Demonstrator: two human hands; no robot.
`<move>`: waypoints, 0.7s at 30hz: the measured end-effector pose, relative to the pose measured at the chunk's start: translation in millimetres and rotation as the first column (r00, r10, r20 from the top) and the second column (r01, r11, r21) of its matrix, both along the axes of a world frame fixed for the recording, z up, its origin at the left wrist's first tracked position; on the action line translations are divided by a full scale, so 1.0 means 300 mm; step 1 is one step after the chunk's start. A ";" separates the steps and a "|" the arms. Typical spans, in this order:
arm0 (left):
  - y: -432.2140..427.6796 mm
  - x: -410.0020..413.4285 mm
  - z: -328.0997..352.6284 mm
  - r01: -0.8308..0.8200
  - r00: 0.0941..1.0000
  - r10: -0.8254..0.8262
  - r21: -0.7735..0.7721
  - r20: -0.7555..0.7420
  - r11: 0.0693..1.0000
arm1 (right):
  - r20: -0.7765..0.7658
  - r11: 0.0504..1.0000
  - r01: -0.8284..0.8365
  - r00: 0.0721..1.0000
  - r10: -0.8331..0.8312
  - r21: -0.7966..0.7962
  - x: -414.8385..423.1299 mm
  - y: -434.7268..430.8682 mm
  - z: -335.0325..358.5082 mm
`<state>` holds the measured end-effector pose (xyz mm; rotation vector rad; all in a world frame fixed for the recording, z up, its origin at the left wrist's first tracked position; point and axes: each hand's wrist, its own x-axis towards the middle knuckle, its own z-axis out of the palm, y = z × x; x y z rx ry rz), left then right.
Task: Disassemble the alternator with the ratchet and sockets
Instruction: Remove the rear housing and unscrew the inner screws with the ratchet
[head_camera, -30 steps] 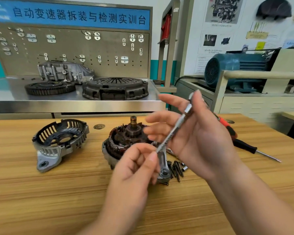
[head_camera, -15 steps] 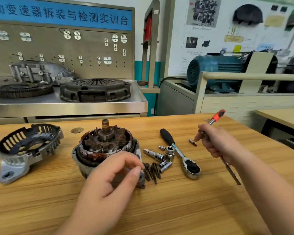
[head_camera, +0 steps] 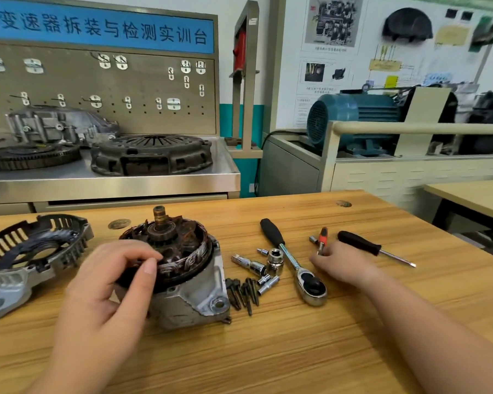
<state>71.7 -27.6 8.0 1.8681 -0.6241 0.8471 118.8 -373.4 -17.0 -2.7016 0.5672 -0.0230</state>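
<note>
The job looks roughly halfway. The slotted end cover (head_camera: pixel 37 245) is already off and lies at the left edge of the tabletop (head_camera: pixel 268 351), apart from the alternator (head_camera: pixel 188 294), which stands left of centre with its shaft (head_camera: pixel 160 214) pointing up. A cluster of dark bolts (head_camera: pixel 242 294) lies just right of it, so the through-fasteners appear to be out.

What is left, by my reading, is lifting out the copper stator windings (head_camera: pixel 194 260) and the rotor, which sit inside the remaining aluminium housing, the only container-like thing here. The bolts, a socket (head_camera: pixel 275 257) and an extension (head_camera: pixel 248 263) lie loose on the wood, in no tray.

The left hand (head_camera: pixel 106 294) curls its grip over the near rim of the windings, thumb on top. The right hand (head_camera: pixel 345 263) pinches a red-handled tool (head_camera: pixel 322 237) near the right edge. The ratchet (head_camera: pixel 291 257) lies unheld between the socket and that hand, with a black-handled screwdriver (head_camera: pixel 362 243) just beyond.
</note>
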 end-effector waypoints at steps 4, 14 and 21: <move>0.030 0.039 -0.002 -0.130 0.991 0.130 -0.002 -0.018 0.991 | 0.000 0.984 0.005 1.000 -0.005 -0.178 -0.002 -0.004 -0.003; 0.105 0.121 -0.053 -0.144 0.922 0.132 -0.006 -0.365 0.990 | 0.316 0.818 -0.435 0.890 0.329 0.375 -0.131 0.347 0.162; 0.166 0.142 -0.109 -0.097 0.547 -0.341 -0.462 -0.764 0.881 | -0.015 0.448 -0.193 0.907 0.421 0.873 -0.145 0.522 0.081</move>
